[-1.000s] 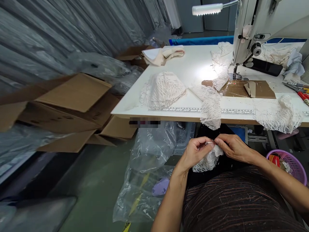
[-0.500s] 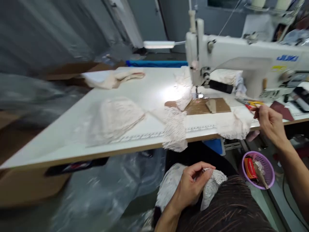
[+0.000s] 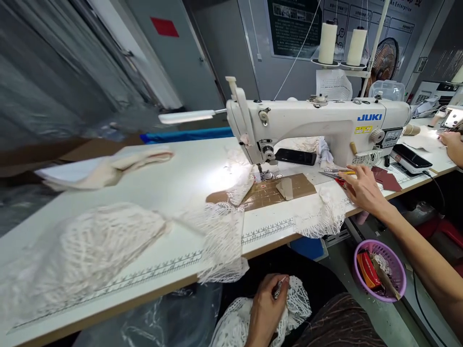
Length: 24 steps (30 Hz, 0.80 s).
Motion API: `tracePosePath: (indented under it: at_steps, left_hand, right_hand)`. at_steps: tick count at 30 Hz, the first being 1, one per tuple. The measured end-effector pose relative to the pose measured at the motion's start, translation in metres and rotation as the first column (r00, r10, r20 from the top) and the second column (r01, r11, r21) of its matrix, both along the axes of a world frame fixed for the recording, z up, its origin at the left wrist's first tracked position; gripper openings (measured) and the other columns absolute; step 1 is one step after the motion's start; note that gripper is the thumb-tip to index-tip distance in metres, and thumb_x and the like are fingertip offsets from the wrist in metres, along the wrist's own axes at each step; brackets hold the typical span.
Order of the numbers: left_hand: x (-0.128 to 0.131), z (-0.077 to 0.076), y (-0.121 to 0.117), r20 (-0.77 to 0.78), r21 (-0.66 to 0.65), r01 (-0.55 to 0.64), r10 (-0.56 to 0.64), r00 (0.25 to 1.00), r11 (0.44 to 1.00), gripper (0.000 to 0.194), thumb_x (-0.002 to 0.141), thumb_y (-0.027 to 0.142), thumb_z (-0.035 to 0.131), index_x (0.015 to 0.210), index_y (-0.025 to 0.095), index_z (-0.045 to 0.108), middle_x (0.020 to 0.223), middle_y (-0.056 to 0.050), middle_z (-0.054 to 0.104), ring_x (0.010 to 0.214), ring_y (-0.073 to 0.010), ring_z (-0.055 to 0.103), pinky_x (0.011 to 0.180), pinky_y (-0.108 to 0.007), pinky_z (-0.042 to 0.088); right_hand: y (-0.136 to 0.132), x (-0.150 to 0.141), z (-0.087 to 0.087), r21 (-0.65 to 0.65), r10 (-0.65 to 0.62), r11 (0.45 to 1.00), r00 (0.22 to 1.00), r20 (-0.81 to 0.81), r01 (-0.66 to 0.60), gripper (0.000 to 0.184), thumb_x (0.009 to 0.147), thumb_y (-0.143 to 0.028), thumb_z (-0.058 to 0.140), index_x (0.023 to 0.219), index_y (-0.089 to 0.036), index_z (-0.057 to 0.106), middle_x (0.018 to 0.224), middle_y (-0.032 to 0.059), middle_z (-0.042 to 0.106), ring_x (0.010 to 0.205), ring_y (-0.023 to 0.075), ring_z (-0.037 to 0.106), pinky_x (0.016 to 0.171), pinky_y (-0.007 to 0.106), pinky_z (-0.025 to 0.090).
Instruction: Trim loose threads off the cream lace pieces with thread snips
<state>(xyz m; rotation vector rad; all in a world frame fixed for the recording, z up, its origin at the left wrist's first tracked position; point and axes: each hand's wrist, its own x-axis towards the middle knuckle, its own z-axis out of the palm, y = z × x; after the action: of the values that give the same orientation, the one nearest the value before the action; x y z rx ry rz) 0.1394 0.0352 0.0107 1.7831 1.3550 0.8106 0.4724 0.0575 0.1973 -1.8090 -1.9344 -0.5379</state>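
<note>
My white table [image 3: 188, 176] stretches across in front of me, with a printed ruler [image 3: 267, 231] along its front edge. A loose pile of white lace [image 3: 108, 236] lies on the left, and a cream cloth [image 3: 119, 168] behind it. The sewing machine [image 3: 318, 115] stands on the table, a black phone [image 3: 294, 156] under its arm. One lace strip [image 3: 222, 241] hangs over the front edge; another lace piece [image 3: 321, 212] lies right of it. Under my right hand [image 3: 361, 188] are tools [image 3: 330, 174] with red and yellow handles, near dark red pieces [image 3: 389, 179].
</note>
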Motion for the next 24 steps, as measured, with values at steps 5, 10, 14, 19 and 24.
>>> tracePosePath:
  at_steps: [5, 10, 14, 19, 24]
  left_hand:
    - [0.0, 0.018, 0.0, 0.135, -0.026, 0.002, 0.002, 0.991, 1.0, 0.031, 0.078, 0.048, 0.062, 0.073, 0.021, 0.075, 0.1, -0.012, 0.075, 0.096, -0.0297, 0.07, 0.085, -0.041, 0.055]
    - [-0.003, 0.042, -0.002, 0.278, -0.141, -0.001, 0.04, 0.96, 0.99, 0.031, 0.076, 0.05, 0.066, 0.074, 0.019, 0.068, 0.068, -0.003, 0.069, 0.069, -0.0211, 0.065, 0.067, -0.031, 0.052]
    - [-0.007, 0.065, 0.009, 0.335, -0.175, -0.002, 0.061, 0.94, 0.985, 0.027, 0.07, 0.045, 0.073, 0.07, 0.019, 0.066, 0.062, 0.001, 0.063, 0.06, -0.0156, 0.057, 0.062, -0.027, 0.046]
    - [-0.007, 0.09, 0.026, 0.531, -0.359, 0.016, 0.191, 0.825, 0.933, 0.027, 0.06, 0.038, 0.084, 0.069, 0.018, 0.067, 0.062, 0.002, 0.064, 0.068, -0.0165, 0.061, 0.067, -0.027, 0.048]
    - [-0.012, 0.097, 0.035, 0.656, -0.53, 0.16, 0.283, 0.699, 0.833, 0.033, 0.064, 0.029, 0.086, 0.092, 0.016, 0.074, 0.098, -0.008, 0.076, 0.095, -0.0217, 0.068, 0.079, -0.03, 0.054]
  right_hand:
    - [0.005, -0.019, -0.002, -0.111, 0.13, 0.982, 0.97, -0.203, -0.155, 0.027, 0.094, -0.032, 0.053, 0.106, -0.017, 0.072, 0.111, 0.0152, 0.065, 0.106, 0.0313, 0.057, 0.095, 0.05, 0.047]
    - [0.008, -0.027, -0.004, -0.2, 0.091, 0.966, 0.942, -0.323, -0.162, 0.014, 0.086, -0.03, 0.059, 0.08, -0.019, 0.066, 0.087, 0.0091, 0.065, 0.087, 0.0258, 0.058, 0.083, 0.043, 0.049]
    - [0.009, -0.029, 0.005, -0.169, 0.062, 0.973, 0.885, -0.462, -0.157, 0.011, 0.08, -0.026, 0.06, 0.071, -0.02, 0.059, 0.074, 0.004, 0.061, 0.073, 0.0202, 0.055, 0.069, 0.033, 0.047]
    - [0.016, -0.031, 0.025, -0.032, 0.07, 0.987, 0.606, -0.792, -0.156, 0.01, 0.077, -0.02, 0.065, 0.071, -0.019, 0.058, 0.06, -0.0036, 0.056, 0.053, 0.0103, 0.048, 0.051, 0.023, 0.039]
    - [0.036, -0.036, 0.043, 0.315, 0.32, 0.945, 0.447, -0.836, -0.087, 0.013, 0.078, -0.013, 0.074, 0.071, -0.017, 0.064, 0.057, -0.0036, 0.06, 0.049, 0.0065, 0.05, 0.051, 0.023, 0.042]
